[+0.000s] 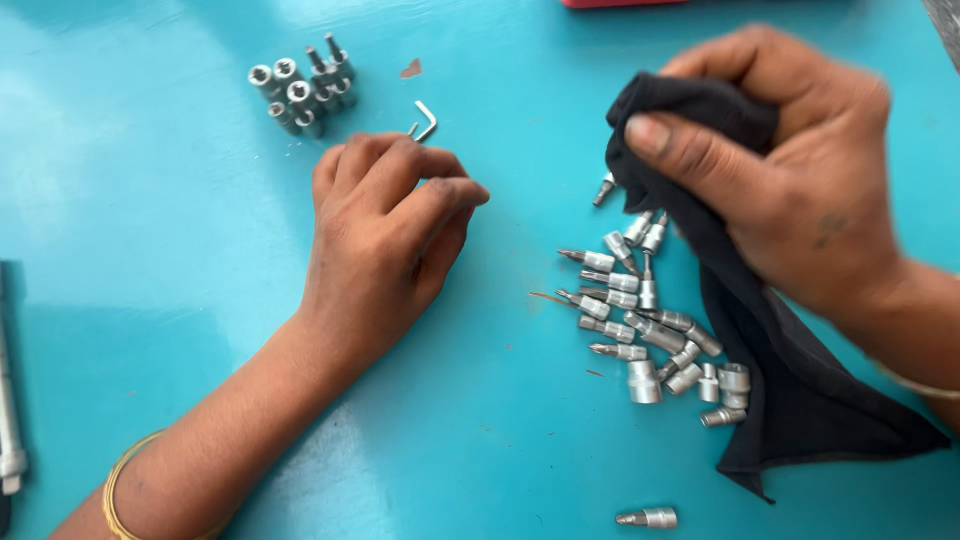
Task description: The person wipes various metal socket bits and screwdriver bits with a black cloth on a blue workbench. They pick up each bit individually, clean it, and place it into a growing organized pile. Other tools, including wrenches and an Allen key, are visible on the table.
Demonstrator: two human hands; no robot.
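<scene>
On a turquoise table (150, 220), my right hand (790, 170) is closed around a bunched black cloth (790, 390) whose tail trails down toward the lower right. Whether a bit is wrapped inside the cloth is hidden. My left hand (385, 230) rests palm down with fingers curled, empty, its fingertips just below a small bent hex key (427, 120). A loose pile of silver screwdriver bits and small sockets (645, 320) lies between my hands, touching the cloth's left edge.
A tidy group of upright silver bits (303, 85) stands at the upper left. One lone bit (650, 518) lies near the bottom edge. A metal tool handle (8, 420) pokes in at the left edge. A red object (620, 3) shows at the top.
</scene>
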